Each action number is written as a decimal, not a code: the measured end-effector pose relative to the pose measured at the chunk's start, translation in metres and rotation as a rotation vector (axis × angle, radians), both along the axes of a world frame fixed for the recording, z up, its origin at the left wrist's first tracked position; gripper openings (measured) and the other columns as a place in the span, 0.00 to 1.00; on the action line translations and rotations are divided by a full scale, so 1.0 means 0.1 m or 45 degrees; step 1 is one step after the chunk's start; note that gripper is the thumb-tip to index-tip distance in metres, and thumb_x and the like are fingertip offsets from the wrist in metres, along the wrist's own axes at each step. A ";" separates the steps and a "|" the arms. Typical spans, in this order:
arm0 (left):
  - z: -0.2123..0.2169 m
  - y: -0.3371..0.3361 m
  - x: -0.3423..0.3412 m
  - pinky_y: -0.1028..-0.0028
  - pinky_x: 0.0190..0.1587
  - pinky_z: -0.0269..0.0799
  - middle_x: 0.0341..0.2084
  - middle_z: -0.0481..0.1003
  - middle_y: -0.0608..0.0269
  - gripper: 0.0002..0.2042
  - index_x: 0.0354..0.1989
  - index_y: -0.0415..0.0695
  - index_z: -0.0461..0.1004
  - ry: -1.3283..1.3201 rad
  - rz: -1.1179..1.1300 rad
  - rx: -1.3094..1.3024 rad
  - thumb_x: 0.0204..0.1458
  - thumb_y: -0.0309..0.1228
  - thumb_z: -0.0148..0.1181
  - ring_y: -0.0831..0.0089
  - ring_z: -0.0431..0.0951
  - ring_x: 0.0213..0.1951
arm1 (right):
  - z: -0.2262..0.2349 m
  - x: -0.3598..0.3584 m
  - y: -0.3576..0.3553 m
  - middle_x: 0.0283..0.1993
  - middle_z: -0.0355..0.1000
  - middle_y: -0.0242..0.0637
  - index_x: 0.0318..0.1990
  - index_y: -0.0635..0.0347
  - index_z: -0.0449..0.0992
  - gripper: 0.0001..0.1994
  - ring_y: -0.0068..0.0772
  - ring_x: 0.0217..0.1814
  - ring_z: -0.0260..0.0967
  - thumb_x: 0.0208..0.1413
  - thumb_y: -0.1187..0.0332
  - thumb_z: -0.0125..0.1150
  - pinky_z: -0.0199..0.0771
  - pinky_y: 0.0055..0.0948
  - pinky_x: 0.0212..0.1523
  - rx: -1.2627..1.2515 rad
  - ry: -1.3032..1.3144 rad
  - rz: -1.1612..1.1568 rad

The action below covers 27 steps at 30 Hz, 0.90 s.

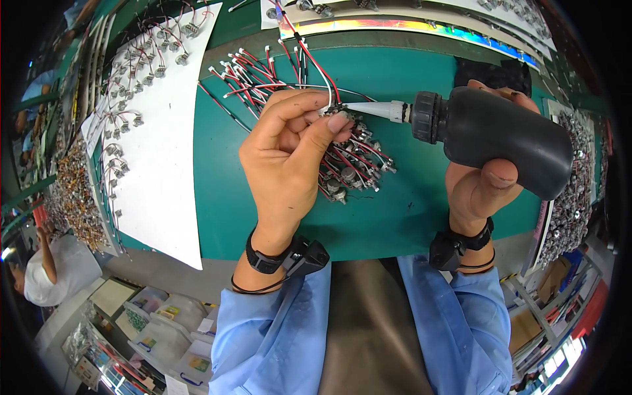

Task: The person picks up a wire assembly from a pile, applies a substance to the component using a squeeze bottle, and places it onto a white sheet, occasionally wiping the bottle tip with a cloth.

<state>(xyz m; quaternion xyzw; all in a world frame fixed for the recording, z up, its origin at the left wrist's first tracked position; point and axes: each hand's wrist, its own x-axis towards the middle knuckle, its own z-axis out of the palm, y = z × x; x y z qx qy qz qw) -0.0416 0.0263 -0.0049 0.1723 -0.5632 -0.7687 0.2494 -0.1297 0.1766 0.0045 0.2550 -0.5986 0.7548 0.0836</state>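
Note:
My left hand [284, 155] pinches a small wired potentiometer [336, 110] between thumb and fingers; its red, white and black leads run upward. In my right hand [479, 185] lies a black squeeze bottle [510, 135], tilted on its side. The bottle's pale tapered nozzle [372, 108] points left and its tip reaches the potentiometer; I cannot tell whether they touch. Beneath and right of my left hand is a pile of wired potentiometers [349, 174]. A bundle of red, white and black wires with white connectors [247, 79] fans out behind that hand.
The green mat [408, 224] covers the bench. A white sheet [161, 164] on the left carries rows of wired parts. Trays of small metal parts [569, 191] stand at right, beside a black cloth [490, 74]. Another person [59, 270] is at far left; plastic bins [168, 322] sit below.

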 end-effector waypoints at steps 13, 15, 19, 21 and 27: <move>-0.01 0.00 0.00 0.76 0.35 0.75 0.32 0.65 0.56 0.08 0.34 0.29 0.68 0.007 -0.012 -0.009 0.43 0.12 0.51 0.75 0.73 0.30 | -0.01 -0.03 -0.04 0.52 0.56 0.49 0.50 0.73 0.56 0.37 0.50 0.44 0.66 0.38 0.55 0.65 0.70 0.42 0.43 -0.135 0.047 0.037; -0.01 0.00 0.00 0.76 0.36 0.75 0.32 0.65 0.56 0.08 0.34 0.29 0.68 0.015 -0.018 0.009 0.43 0.12 0.51 0.75 0.73 0.30 | -0.01 -0.03 -0.03 0.52 0.57 0.49 0.50 0.73 0.56 0.37 0.49 0.43 0.67 0.38 0.55 0.65 0.70 0.41 0.43 -0.143 0.054 0.039; -0.01 0.00 0.00 0.75 0.36 0.75 0.33 0.65 0.56 0.08 0.34 0.29 0.67 0.014 -0.018 0.011 0.44 0.12 0.51 0.75 0.73 0.30 | 0.00 -0.02 0.00 0.48 0.60 0.46 0.51 0.69 0.56 0.37 0.46 0.47 0.64 0.39 0.51 0.63 0.64 0.42 0.50 -0.036 0.027 0.032; 0.00 0.00 0.00 0.75 0.36 0.75 0.34 0.65 0.56 0.08 0.34 0.29 0.67 0.008 -0.016 0.015 0.44 0.12 0.51 0.74 0.73 0.30 | 0.00 -0.02 0.01 0.47 0.61 0.45 0.52 0.67 0.55 0.37 0.45 0.49 0.63 0.40 0.49 0.61 0.61 0.42 0.53 0.019 0.012 0.028; 0.00 0.00 0.00 0.74 0.37 0.75 0.35 0.66 0.55 0.08 0.35 0.29 0.67 -0.014 -0.015 0.029 0.44 0.12 0.51 0.72 0.74 0.32 | -0.01 -0.04 0.02 0.46 0.62 0.45 0.51 0.68 0.56 0.37 0.45 0.49 0.63 0.40 0.50 0.62 0.62 0.42 0.52 -0.010 0.020 0.034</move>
